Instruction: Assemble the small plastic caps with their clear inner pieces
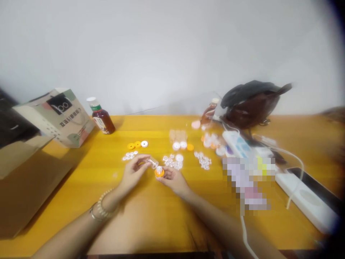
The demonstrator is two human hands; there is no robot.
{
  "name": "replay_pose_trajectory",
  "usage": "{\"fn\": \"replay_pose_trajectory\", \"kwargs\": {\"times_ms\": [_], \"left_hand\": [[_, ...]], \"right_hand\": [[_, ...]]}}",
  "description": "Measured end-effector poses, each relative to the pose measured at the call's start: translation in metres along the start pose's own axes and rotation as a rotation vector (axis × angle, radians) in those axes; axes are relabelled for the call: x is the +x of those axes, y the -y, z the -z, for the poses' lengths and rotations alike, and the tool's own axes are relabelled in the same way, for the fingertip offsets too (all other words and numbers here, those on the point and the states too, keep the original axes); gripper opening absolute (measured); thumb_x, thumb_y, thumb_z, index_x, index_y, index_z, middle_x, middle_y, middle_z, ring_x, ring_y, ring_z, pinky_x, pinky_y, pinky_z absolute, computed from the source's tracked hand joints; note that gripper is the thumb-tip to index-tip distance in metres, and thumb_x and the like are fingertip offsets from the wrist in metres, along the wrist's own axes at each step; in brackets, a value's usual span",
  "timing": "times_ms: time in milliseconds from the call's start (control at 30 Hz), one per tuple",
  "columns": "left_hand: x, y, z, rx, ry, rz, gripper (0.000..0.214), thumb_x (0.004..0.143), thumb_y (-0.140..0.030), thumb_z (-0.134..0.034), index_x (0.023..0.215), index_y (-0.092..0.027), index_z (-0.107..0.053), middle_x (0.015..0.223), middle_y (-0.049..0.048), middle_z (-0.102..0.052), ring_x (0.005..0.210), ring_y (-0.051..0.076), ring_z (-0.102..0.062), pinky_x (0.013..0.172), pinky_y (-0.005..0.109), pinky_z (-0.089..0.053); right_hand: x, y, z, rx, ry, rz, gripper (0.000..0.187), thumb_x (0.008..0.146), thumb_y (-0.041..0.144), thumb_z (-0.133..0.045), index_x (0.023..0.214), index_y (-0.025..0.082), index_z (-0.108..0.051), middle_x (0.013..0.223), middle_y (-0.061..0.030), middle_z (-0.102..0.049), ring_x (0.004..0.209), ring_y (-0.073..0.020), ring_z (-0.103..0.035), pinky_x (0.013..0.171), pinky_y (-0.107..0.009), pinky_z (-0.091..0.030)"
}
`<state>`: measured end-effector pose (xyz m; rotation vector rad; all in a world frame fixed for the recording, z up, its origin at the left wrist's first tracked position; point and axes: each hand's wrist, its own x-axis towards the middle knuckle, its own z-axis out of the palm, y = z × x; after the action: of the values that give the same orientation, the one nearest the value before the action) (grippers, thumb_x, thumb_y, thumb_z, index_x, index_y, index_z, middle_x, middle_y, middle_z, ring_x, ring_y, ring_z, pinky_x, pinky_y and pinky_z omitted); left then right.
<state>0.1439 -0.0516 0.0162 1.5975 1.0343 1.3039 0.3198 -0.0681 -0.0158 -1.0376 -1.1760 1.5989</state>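
Between the fingers of my left hand (135,169) is a small clear plastic cylinder (153,163), tilted. My right hand (175,178) pinches an orange round cap (159,173) with a whitish piece standing on top of it. The cylinder and the cap are close together; whether they touch I cannot tell. Just beyond my hands lie white small plastic parts (172,162) in a loose pile. Left of them are orange discs (134,145), a white disc (144,144) and several small white rings (129,155).
Clear cylinders (178,136) stand at mid-table, and more white parts (203,160) lie to the right. At the back are a dark red bottle (104,120), a brown drink bottle (209,112) and a dark bag (250,102). A cardboard box (32,194), printed carton (67,118) and power strip (304,201) flank the table.
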Motion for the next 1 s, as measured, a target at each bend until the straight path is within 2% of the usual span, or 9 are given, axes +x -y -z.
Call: {"fn": "replay_pose_trajectory", "kwargs": {"times_ms": [133,333,633,1000], "left_hand": [[-0.0017,0.0021,-0.001,0.02,0.099,-0.094,0.023,0.079,-0.021,-0.057,0.102,-0.017,-0.059,0.102,0.0077,-0.056,0.095,0.017,-0.056,0.084,0.031,-0.048],[-0.002,0.0029,-0.0004,0.118,0.191,-0.18,0.025,0.08,-0.019,-0.057,0.104,-0.018,-0.061,0.1,0.0089,-0.058,0.092,0.017,-0.056,0.084,0.033,-0.047],[0.0027,0.007,-0.0002,0.176,0.272,-0.189,0.026,0.079,-0.02,-0.059,0.104,-0.021,-0.064,0.102,0.0092,-0.06,0.096,0.019,-0.057,0.087,0.034,-0.046],[0.0009,0.0088,-0.0034,0.178,0.261,-0.14,0.025,0.079,-0.024,-0.059,0.102,-0.021,-0.065,0.102,0.009,-0.061,0.096,0.019,-0.057,0.088,0.034,-0.047]], "right_hand": [[-0.0016,0.0048,-0.0007,-0.001,0.023,-0.006,0.038,0.056,0.031,-0.076,0.088,0.017,-0.062,0.064,0.004,-0.058,0.054,-0.0069,-0.05,0.058,-0.022,-0.041],[-0.0035,0.009,-0.0013,-0.032,0.05,0.0,0.036,0.058,0.031,-0.074,0.088,0.016,-0.063,0.062,0.0045,-0.056,0.054,-0.0063,-0.048,0.057,-0.022,-0.038],[-0.0014,0.0043,0.0017,-0.038,0.065,0.001,0.033,0.06,0.032,-0.073,0.087,0.017,-0.063,0.064,0.0037,-0.057,0.053,-0.0068,-0.048,0.055,-0.022,-0.039],[-0.0027,0.0067,0.0009,-0.043,0.064,-0.004,0.031,0.06,0.034,-0.072,0.084,0.017,-0.063,0.06,0.0047,-0.054,0.053,-0.0072,-0.047,0.053,-0.021,-0.04]]}}
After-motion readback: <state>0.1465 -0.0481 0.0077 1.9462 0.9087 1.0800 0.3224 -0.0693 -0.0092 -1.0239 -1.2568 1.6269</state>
